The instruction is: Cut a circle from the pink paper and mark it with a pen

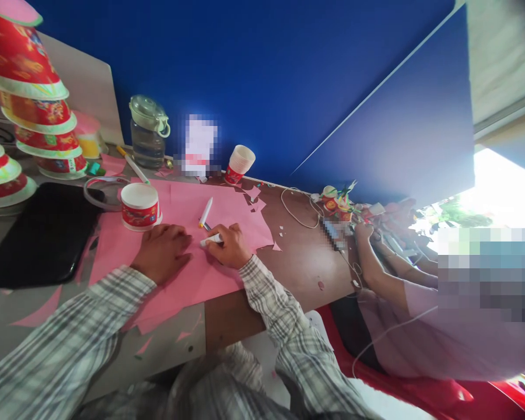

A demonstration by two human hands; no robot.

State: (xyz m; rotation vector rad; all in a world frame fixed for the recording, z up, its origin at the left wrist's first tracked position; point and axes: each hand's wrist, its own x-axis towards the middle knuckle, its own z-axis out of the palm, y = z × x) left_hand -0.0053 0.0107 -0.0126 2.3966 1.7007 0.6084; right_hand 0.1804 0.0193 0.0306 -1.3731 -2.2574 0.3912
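A large pink paper sheet (227, 204) with cut edges lies on the desk. My left hand (164, 251) rests palm down on it, fingers stretched out, holding nothing. Close to its fingertips stands a red and white paper cup (140, 207), upside down. My right hand (231, 246) is closed on a white tube (212, 240), a short pen-like thing whose exact kind I cannot make out, held low over the sheet. Just beyond that hand lies a white marker (207, 210) with a yellow end; a dark slim item beside it is partly hidden.
At left are tall stacks of red cups (48, 111) and a black tablet-like slab (44, 233). Behind stand a lidded glass jug (147, 131) and nested cups (240, 164). Paper scraps (257, 204) and a cable (295, 216) lie to the right, where another person's arms (380, 262) reach in.
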